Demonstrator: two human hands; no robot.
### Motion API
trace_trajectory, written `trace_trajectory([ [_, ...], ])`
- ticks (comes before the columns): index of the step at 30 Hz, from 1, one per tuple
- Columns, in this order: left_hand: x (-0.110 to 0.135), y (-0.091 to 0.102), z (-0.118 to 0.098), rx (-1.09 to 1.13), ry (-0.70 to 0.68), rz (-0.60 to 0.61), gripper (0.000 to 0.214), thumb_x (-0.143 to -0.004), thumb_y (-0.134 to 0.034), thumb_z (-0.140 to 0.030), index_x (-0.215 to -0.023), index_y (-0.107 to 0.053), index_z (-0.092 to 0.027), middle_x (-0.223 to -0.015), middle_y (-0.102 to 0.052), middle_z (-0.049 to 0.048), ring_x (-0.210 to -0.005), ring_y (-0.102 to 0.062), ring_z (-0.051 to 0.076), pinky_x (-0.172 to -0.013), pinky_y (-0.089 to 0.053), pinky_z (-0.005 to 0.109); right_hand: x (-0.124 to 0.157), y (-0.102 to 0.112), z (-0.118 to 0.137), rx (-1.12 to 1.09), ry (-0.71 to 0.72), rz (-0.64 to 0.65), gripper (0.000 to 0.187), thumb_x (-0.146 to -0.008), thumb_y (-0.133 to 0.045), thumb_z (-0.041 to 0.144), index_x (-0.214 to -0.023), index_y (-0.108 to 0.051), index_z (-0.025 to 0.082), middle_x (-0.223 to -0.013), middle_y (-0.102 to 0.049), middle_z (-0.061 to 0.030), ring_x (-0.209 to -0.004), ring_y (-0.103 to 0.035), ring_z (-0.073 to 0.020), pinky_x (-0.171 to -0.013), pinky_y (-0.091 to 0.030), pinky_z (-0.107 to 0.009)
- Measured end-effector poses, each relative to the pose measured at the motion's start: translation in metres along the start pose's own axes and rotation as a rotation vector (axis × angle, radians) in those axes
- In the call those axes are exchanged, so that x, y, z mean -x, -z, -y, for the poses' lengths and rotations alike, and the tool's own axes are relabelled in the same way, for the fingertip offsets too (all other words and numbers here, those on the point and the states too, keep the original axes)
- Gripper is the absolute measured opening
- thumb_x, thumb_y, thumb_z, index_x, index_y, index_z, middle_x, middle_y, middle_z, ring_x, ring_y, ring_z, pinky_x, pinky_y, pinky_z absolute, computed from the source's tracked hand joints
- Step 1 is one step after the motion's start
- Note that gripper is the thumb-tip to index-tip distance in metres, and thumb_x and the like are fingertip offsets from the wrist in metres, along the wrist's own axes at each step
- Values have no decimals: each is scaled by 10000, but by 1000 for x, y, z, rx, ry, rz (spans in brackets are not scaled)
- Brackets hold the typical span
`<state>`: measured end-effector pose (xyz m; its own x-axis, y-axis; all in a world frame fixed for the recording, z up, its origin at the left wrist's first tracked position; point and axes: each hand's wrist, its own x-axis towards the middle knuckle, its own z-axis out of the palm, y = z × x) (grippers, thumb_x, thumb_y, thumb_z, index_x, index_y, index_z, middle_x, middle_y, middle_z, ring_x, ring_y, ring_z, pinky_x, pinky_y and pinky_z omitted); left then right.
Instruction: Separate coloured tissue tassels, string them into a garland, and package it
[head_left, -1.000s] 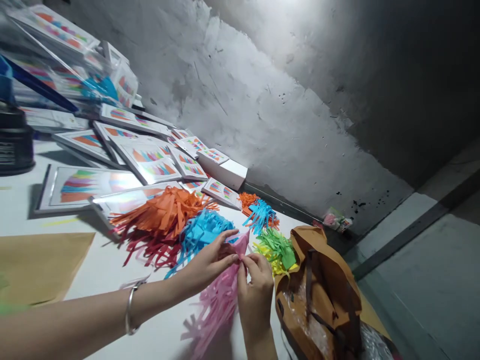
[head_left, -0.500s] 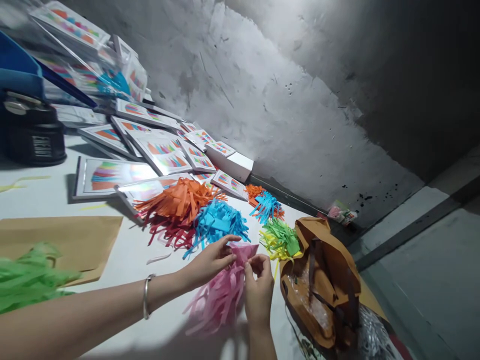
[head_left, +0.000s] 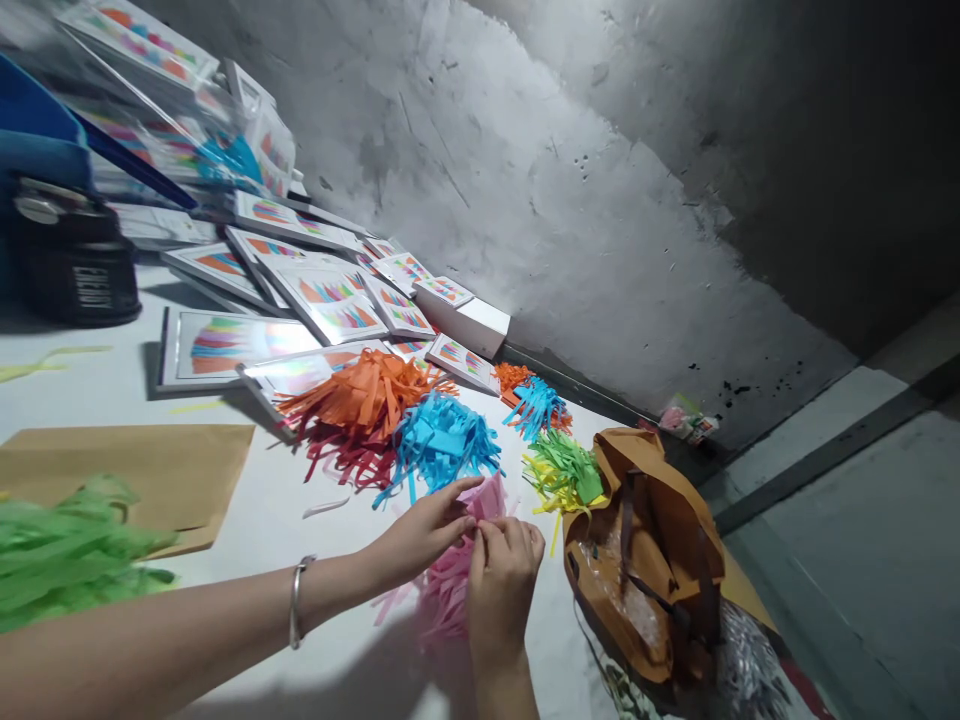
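A pink fringed paper tassel (head_left: 448, 585) hangs between my hands over the white table, its strips fanning down toward me. My left hand (head_left: 429, 528), a silver bangle on its wrist, grips the tassel's upper part between thumb and fingers. Close against it, my right hand (head_left: 504, 572) pinches the pink paper at the left thumb's tip and covers part of the fringe. Just beyond my fingers lies a blue fringed bundle (head_left: 448, 440), beside an orange one (head_left: 371, 395) with dark red strips under it.
Green and yellow fringe (head_left: 561, 470) lies beside an open brown bag (head_left: 652, 570) on the right. Flat printed boxes (head_left: 319, 300) pile up along the wall. At left are a brown envelope (head_left: 187, 470), green tissue strips (head_left: 67, 550) and a dark flask (head_left: 71, 260).
My right hand has turned inward and shifted left, bringing its fingertips against my left thumb. The pink tassel's top has been drawn together, and more of its fringe is hidden.
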<state>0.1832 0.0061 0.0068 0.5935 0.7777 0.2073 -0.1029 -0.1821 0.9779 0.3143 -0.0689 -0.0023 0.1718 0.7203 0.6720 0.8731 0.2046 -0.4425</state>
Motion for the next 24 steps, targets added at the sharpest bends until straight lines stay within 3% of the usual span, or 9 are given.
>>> trace_trajectory([
  [10, 1, -1, 3, -42, -29, 17, 557, -869, -571, -405, -1347, -451, -145, -830, -666, 29, -792, -657, 217, -718, -519, 321, -8, 9, -7, -203, -217, 91, 193, -833, -693, 118, -656, -645, 180, -713, -653, 7, -712, -647, -157, -670, -495, -238],
  [14, -1, 4, 4, -273, -126, 33, 440, -932, -451, -337, -1329, -459, -146, -741, -652, 6, -679, -640, 191, -603, -467, 263, -15, 15, -11, -271, -188, 196, 201, -876, -667, 170, -676, -664, 181, -687, -679, 20, -654, -670, -133, -621, -513, -201],
  [17, -2, 8, 5, -535, -218, 51, 414, -926, -381, -228, -1331, -434, -155, -689, -651, -8, -598, -627, 180, -561, -433, 246, -17, 20, -12, -225, -148, 173, 190, -918, -622, 218, -738, -671, 183, -748, -683, -15, -729, -666, -169, -702, -526, -267],
  [21, -3, 7, 7, -675, -282, 75, 404, -872, -447, -187, -1276, -438, -188, -744, -687, 8, -642, -650, 203, -597, -436, 262, -15, 22, -6, -121, -49, 113, 157, -938, -542, 241, -944, -689, 186, -975, -687, -103, -969, -616, -263, -979, -419, -495],
  [24, -3, 7, 7, -785, -325, 86, 369, -870, -477, -192, -1237, -447, -209, -831, -711, 33, -705, -666, 217, -617, -439, 267, -15, 20, -3, -107, 5, 169, 285, -916, -496, 197, -1135, -678, 211, -1066, -700, -117, -1004, -610, -280, -995, -388, -533],
])
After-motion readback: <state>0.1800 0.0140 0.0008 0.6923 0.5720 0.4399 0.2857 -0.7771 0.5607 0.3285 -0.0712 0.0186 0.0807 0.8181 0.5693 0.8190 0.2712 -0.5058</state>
